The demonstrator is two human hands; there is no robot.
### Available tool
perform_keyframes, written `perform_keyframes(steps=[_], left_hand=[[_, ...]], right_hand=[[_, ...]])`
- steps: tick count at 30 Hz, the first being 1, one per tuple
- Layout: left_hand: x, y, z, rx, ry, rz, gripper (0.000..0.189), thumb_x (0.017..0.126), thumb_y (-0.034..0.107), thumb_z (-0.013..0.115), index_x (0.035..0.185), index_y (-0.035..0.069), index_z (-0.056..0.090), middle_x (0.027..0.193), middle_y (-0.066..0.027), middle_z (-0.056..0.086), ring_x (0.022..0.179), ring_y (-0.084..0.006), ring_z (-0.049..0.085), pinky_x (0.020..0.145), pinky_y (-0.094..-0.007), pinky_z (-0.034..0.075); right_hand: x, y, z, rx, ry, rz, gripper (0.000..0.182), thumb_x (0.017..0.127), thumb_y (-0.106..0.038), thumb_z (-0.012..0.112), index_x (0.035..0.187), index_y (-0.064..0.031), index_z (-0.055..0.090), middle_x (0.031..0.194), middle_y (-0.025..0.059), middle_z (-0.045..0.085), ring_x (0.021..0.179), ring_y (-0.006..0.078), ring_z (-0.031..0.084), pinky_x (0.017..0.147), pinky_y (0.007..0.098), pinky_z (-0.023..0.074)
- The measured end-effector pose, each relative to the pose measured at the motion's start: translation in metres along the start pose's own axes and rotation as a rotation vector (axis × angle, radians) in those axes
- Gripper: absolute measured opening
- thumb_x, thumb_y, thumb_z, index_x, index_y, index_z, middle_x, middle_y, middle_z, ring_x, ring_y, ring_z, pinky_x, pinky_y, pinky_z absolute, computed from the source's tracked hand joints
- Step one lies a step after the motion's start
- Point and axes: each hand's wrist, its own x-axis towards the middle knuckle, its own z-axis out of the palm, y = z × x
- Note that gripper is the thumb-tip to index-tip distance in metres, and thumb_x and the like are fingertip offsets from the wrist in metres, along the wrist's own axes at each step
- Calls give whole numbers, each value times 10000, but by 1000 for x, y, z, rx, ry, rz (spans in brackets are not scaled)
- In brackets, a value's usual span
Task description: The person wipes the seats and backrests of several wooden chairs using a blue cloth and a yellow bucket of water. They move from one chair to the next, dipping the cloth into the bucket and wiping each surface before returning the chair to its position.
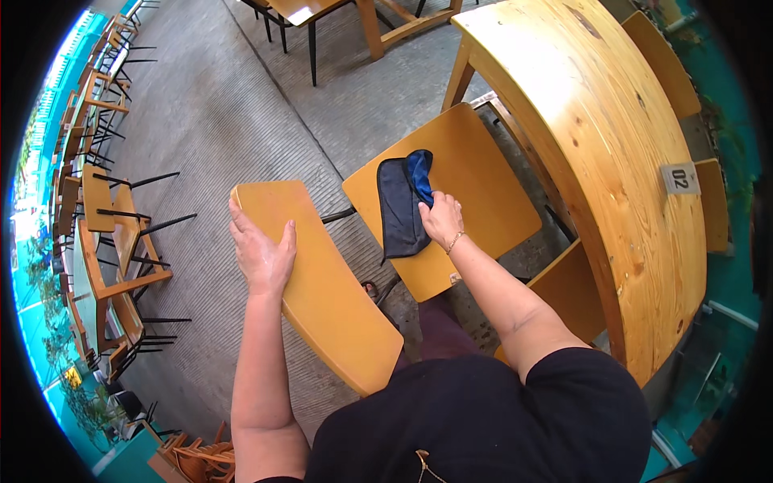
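Note:
My left hand point(263, 250) grips the curved wooden backrest point(329, 290) of a chair, thumb lying on its face and fingers along the left edge. Below and to the right of the backrest is the same chair's wooden seat point(483, 181), smooth and yellow-brown. A dark grey and blue cloth point(401, 208) with black edging lies partly spread on that seat. The fingers of my right hand point(444, 220) pinch the cloth's bunched blue part against the seat. A small pale patch point(455, 278) marks the seat's near edge.
A long pine table point(604, 151) stands close on the right, bearing a small number block point(680, 179). Another wooden chair point(567, 296) is tucked partly under it. More chairs point(124, 223) and tables line the left side. Ridged concrete floor point(199, 139) lies between.

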Motion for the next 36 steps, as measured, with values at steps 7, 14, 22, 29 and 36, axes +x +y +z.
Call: perform_keyframes(steps=[7, 14, 22, 29, 36], left_hand=[[1, 0, 6, 116, 72, 97, 976, 772, 250, 729, 1458, -47, 102, 1343, -290, 374, 1198, -437, 471, 996, -469, 421], [6, 0, 11, 85, 65, 155, 964, 763, 208, 738, 1448, -77, 122, 1432, -316, 300, 1319, -447, 347, 1088, -458, 320], [4, 7, 8, 79, 54, 147, 962, 764, 209, 740, 1450, -78, 129, 1439, -309, 301, 1332, -434, 339, 1098, -445, 301], [8, 5, 10, 100, 42, 135, 988, 760, 226, 748, 1459, -67, 115, 1443, -306, 298, 1336, -421, 338, 1103, -435, 294], [6, 5, 10, 134, 36, 119, 983, 756, 197, 736, 1465, -55, 104, 1450, -295, 297, 1336, -422, 335, 1105, -431, 289]], right_hand=[[37, 1, 115, -383, 61, -341, 662, 920, -376, 485, 1470, -64, 292, 1552, 178, 190, 1433, 411, 116, 1146, 561, 112], [11, 106, 99, -356, 70, -644, 526, 888, -345, 541, 1399, -254, 453, 1538, 141, 260, 1455, 338, 113, 1162, 526, 57], [141, 156, 3, -549, 592, -48, 591, 892, -487, 513, 1338, -99, 500, 1460, 287, 309, 1396, 468, 175, 1085, 574, 215], [103, 36, 78, -381, 171, -562, 554, 923, -434, 467, 1374, -111, 455, 1475, 198, 338, 1407, 407, 203, 1141, 542, 138], [-33, 131, 61, -423, -293, -660, 467, 905, -418, 509, 1229, -92, 590, 1484, 139, 351, 1440, 325, 170, 1160, 496, 119]])
